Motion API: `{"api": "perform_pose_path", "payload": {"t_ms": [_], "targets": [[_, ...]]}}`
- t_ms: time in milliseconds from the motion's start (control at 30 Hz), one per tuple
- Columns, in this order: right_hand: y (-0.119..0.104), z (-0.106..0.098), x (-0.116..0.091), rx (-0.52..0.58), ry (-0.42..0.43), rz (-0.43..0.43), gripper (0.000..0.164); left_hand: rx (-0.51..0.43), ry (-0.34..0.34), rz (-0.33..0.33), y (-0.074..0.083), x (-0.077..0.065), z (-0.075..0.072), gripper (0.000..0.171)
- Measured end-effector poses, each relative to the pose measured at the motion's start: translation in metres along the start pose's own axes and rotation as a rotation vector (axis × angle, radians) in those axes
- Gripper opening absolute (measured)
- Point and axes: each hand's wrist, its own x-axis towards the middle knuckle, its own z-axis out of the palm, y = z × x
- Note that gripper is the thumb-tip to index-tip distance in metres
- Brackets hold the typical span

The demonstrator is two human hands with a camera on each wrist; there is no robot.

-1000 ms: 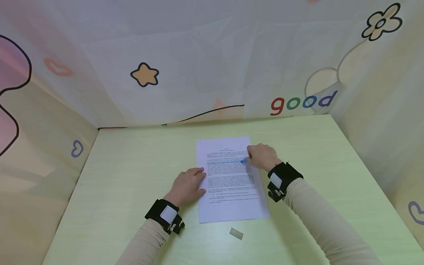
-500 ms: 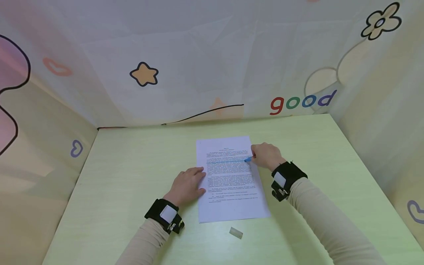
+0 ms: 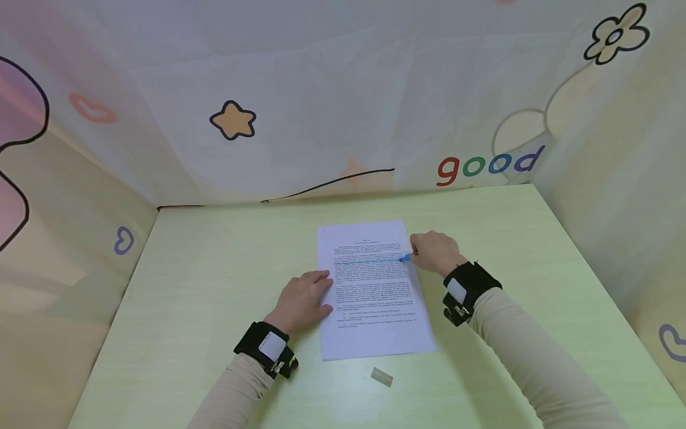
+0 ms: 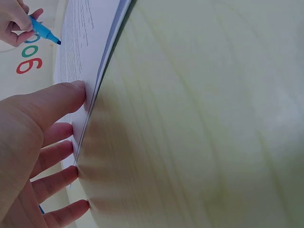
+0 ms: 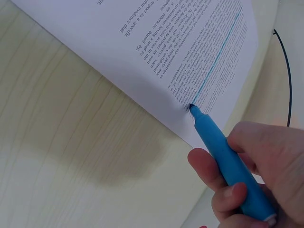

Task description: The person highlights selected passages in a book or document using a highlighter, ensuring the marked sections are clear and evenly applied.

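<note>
While left fingers (image 4: 57, 184) splay — right fingers (image 5: 204, 166) grip a marker (image 5: 232, 167).

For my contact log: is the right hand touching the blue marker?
Touching. The right wrist view plainly shows the right hand gripping the blue marker, with thumb and fingers against its barrel.

There are two hands, one left hand (image 3: 301, 302) and one right hand (image 3: 436, 253), and two black wristbands (image 3: 252, 345). One blue marker (image 5: 232, 168), one printed document (image 3: 375, 292) and one small grey piece (image 3: 382, 376) show.
</note>
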Motion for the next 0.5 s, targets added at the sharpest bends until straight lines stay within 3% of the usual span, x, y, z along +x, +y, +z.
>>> {"api": "perform_pose_path", "payload": {"t_ms": [500], "targets": [[0.0050,-0.0014,-0.0028,-0.008,-0.004,-0.005,0.011,0.007,-0.005,0.000,0.0000,0.0006,0.0000,0.055]]}}
